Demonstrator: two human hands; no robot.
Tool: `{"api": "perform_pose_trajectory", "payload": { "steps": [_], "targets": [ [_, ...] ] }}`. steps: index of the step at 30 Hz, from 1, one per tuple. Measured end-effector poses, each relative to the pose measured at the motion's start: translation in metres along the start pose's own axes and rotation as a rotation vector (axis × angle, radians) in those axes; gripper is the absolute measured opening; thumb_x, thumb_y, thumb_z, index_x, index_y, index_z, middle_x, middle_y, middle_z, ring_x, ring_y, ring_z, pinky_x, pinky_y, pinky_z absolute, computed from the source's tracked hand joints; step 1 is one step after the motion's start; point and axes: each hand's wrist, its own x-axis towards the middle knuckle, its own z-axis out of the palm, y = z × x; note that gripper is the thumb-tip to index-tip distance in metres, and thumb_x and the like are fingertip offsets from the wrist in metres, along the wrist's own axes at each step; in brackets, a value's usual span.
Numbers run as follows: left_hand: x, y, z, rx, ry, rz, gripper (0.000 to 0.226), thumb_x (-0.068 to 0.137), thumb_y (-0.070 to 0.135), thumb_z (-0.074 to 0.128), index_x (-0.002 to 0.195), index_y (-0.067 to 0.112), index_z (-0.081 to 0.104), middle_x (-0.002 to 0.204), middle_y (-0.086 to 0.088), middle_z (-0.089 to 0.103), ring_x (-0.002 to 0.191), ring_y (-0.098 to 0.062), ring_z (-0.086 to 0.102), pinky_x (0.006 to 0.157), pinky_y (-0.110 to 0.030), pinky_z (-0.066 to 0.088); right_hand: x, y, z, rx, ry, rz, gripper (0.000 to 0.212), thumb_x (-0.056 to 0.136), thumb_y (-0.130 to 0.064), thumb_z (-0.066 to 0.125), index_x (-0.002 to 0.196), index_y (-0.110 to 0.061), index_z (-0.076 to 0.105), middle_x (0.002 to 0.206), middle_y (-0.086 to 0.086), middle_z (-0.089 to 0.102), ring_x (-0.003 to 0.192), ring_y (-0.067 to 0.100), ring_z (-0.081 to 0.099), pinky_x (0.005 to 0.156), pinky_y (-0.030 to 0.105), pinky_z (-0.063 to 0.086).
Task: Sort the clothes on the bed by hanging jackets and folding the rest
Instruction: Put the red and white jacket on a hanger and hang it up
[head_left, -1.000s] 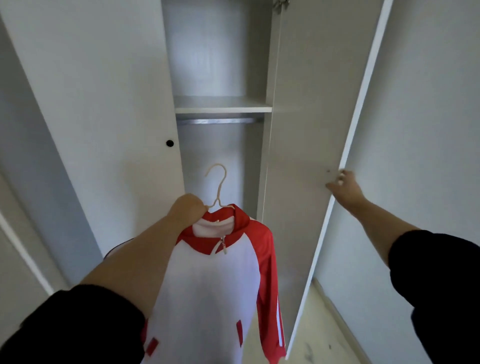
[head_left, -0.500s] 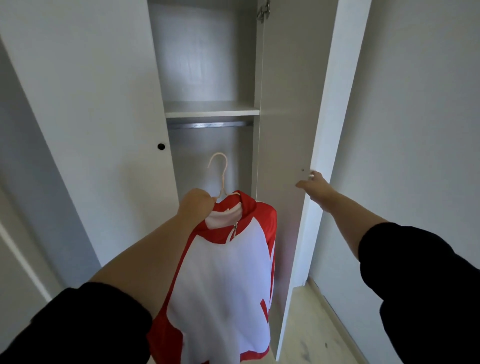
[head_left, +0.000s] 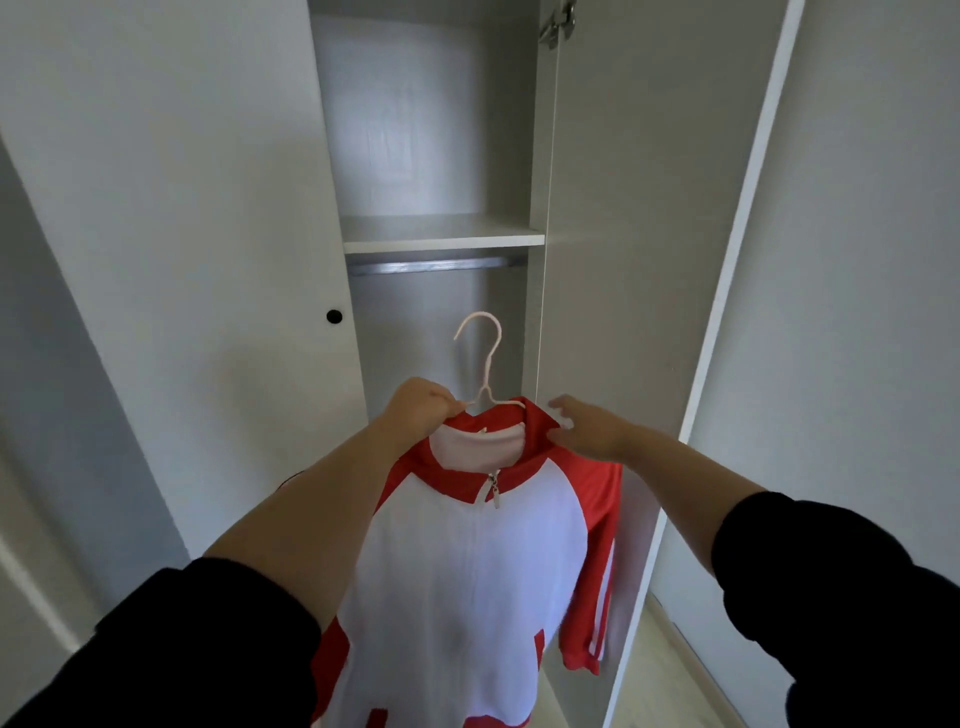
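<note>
Here, the left hand (head_left: 418, 406) is clenched around the left shoulder of a thin, pale pink hanger (head_left: 482, 358), just below its upright hook; on that hanger hangs a white zip-up jacket with red raglan sleeves and a red collar (head_left: 467, 561), held up in front of the open wardrobe and not on the rail; the jacket's front faces the camera, its zip pull sits just under the collar, and its right-hand sleeve, marked with 2 white stripes, droops down the near side of the open door; the right hand (head_left: 589, 428) has its fingers loosely spread against the right side of the red collar, touching the cloth, though whether it truly grips the collar cannot be told; both forearms are bare, with black sleeves pushed up near the bottom edge of the view; beyond the hook, farther in, a silver metal hanging rail (head_left: 431, 266) runs across the wardrobe just beneath a white shelf (head_left: 441, 236); the hook's tip lies below the rail and apart from it; to the left stands a closed white wardrobe door with a small round black knob (head_left: 334, 316); to the right, a white wardrobe door (head_left: 649, 260) stands swung open, its hinge visible at the top; pale wooden floor (head_left: 670, 670) shows at the lower right.
</note>
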Motion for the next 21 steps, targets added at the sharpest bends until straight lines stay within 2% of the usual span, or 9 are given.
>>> {"api": "perform_pose_trajectory", "payload": {
  "steps": [2,4,5,8,11,15,18,21],
  "targets": [
    [0.021,-0.010,-0.006,-0.025,0.013,0.058,0.018,0.088,0.012,0.065,0.074,-0.001,0.068,0.075,-0.011,0.061,0.076,-0.022,0.055,0.071,-0.026,0.041,0.021,-0.006,0.008,-0.063,0.053,0.009,0.025,0.097,-0.030,0.052,0.106,-0.009,0.058,0.116,0.014,0.060,0.108,0.028,0.055,0.082,0.027,0.038],
    [0.044,-0.019,-0.011,-0.032,0.035,0.103,0.016,0.088,0.013,0.065,0.079,0.001,0.071,0.081,-0.013,0.065,0.079,-0.020,0.057,0.068,-0.022,0.041,0.040,-0.011,0.008,-0.076,0.123,0.030,0.031,0.097,-0.031,0.052,0.070,-0.016,0.050,0.086,0.012,0.058,0.086,0.025,0.054,0.068,0.026,0.031],
    [0.057,-0.021,-0.013,-0.029,0.041,0.119,0.017,0.088,0.014,0.064,0.082,0.001,0.072,0.085,-0.014,0.067,0.080,-0.019,0.058,0.066,-0.021,0.041,0.049,-0.013,0.005,-0.052,0.155,0.045,0.037,0.096,-0.030,0.053,0.062,-0.019,0.046,0.077,0.008,0.055,0.079,0.023,0.052,0.063,0.027,0.029],
    [0.096,-0.026,-0.015,-0.008,0.025,0.164,0.020,0.090,0.018,0.063,0.085,0.001,0.072,0.090,-0.017,0.068,0.081,-0.020,0.057,0.074,-0.029,0.043,0.074,-0.017,-0.001,0.060,0.244,0.112,0.041,0.091,-0.028,0.062,0.054,-0.020,0.049,0.057,-0.001,0.049,0.062,0.018,0.049,0.050,0.022,0.029],
    [0.128,-0.031,-0.013,0.011,0.012,0.182,0.021,0.091,0.018,0.063,0.088,-0.001,0.072,0.094,-0.019,0.068,0.087,-0.027,0.061,0.079,-0.031,0.044,0.096,-0.021,0.000,0.144,0.286,0.211,0.041,0.087,-0.027,0.067,0.050,-0.019,0.051,0.051,-0.003,0.050,0.051,0.011,0.047,0.048,0.021,0.030],
    [0.162,-0.040,-0.009,0.052,-0.075,0.189,0.023,0.094,0.017,0.056,0.094,0.000,0.071,0.094,-0.011,0.067,0.091,-0.023,0.060,0.080,-0.028,0.042,0.124,-0.025,0.010,0.146,0.307,0.314,0.036,0.084,-0.033,0.067,0.054,-0.016,0.056,0.056,0.001,0.056,0.058,0.017,0.056,0.054,0.025,0.040],
    [0.188,-0.043,-0.011,0.002,-0.112,0.181,0.021,0.093,0.014,0.056,0.099,0.000,0.070,0.091,-0.006,0.063,0.088,-0.017,0.055,0.078,-0.025,0.041,0.148,-0.026,0.016,0.134,0.300,0.371,0.038,0.084,-0.037,0.065,0.054,-0.015,0.056,0.056,0.000,0.056,0.055,0.013,0.054,0.049,0.023,0.035],
    [0.215,-0.048,-0.014,-0.032,-0.110,0.174,0.020,0.093,0.009,0.055,0.101,-0.003,0.068,0.094,-0.012,0.062,0.093,-0.022,0.057,0.086,-0.030,0.044,0.178,-0.024,0.018,0.163,0.304,0.424,0.042,0.085,-0.035,0.066,0.052,-0.013,0.052,0.054,0.002,0.052,0.052,0.013,0.050,0.046,0.024,0.032]
  ]
}}
